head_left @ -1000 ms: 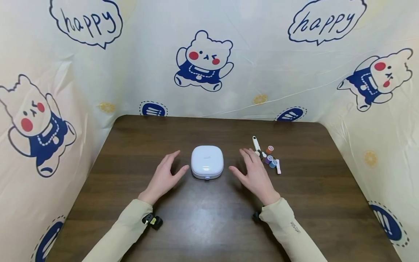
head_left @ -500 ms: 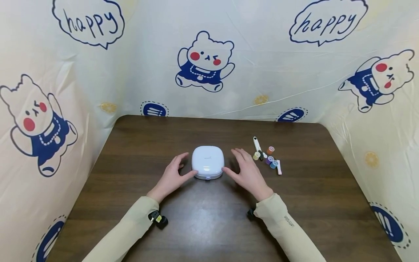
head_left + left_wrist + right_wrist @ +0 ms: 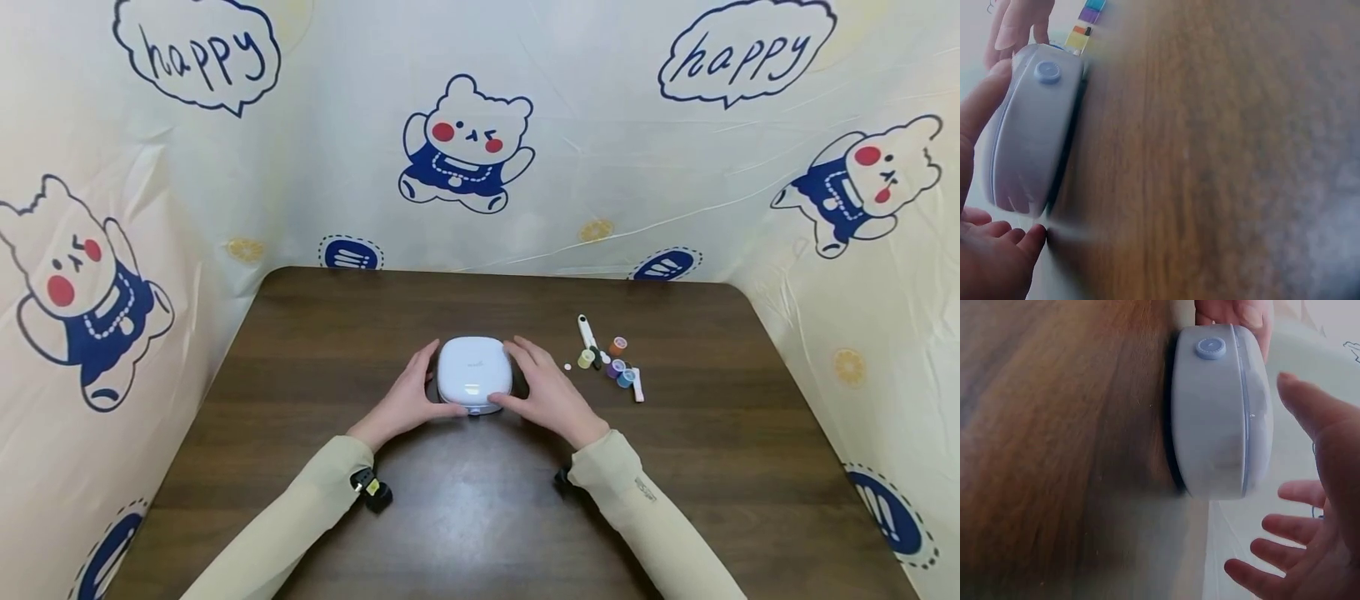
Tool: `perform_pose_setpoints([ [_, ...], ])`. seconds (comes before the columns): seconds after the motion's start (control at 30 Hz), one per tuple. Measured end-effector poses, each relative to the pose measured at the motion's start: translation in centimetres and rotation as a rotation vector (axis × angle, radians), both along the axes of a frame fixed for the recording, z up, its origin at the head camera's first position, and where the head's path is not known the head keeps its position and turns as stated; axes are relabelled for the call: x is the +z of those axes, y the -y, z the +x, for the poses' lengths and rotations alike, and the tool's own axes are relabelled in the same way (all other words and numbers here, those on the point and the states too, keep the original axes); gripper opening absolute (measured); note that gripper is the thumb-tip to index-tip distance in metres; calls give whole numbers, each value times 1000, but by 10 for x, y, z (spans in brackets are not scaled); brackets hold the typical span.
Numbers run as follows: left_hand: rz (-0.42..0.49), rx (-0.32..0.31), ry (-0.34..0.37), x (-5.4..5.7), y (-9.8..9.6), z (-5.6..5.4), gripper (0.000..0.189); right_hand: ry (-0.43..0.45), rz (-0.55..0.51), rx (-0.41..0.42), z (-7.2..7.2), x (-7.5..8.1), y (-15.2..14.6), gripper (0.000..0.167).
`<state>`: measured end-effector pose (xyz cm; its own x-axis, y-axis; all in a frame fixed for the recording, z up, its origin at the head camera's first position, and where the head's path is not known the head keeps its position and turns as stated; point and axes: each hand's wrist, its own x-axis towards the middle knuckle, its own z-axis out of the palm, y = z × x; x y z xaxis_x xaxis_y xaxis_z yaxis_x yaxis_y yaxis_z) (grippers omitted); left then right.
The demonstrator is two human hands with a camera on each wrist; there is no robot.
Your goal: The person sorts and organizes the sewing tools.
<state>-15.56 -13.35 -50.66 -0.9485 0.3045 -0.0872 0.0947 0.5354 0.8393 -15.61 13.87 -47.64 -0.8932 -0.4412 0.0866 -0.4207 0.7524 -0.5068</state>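
A glossy white case [image 3: 475,367] with rounded corners lies on the table [image 3: 420,517], its lid down. A round pale-blue button [image 3: 1048,72] sits on its front side. My left hand [image 3: 408,396] surrounds its left side, thumb stretched across the front edge and fingers spread along the left wall. In the left wrist view that thumb overlaps the lid's edge. On the opposite side, my right hand [image 3: 551,396] is spread near the case, thumb reaching towards the front right corner. The right wrist view shows its thumb and fingers apart from the case [image 3: 1213,419].
Right of the hands lie small spool-like cylinders: yellow [image 3: 586,359], orange [image 3: 618,345], purple [image 3: 616,368] and blue [image 3: 626,378]. A white-handled tool [image 3: 587,330], a short white bar [image 3: 638,385] and a tiny white dot [image 3: 567,367] lie nearby. A printed cloth [image 3: 300,150] surrounds the table.
Both hands have moved inward to the case, the left to the right and the right to the left. The left thumb now lies across its front. The case stays in place.
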Motion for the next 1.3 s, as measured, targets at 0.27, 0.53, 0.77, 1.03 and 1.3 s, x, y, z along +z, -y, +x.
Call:
perform_pose_setpoints([
  [0.27, -31, -66, -23, -6, -6, -4, 135, 142, -89, 112, -10, -6, 5, 101],
  [0.53, -12, -73, -32, -6, -5, -6, 130, 155, -99, 155, -17, -11, 5, 104],
  [0.77, -13, -82, -43, -6, -5, -11, 126, 147, -118, 155, -19, -10, 6, 106],
  [1.03, -6, -98, -9, -7, -4, -13, 127, 160, -121, 157, -22, -9, 7, 108],
  [1.3, 35, -98, 30, -3, -5, -14, 124, 128, -145, 170, -26, -11, 7, 105],
])
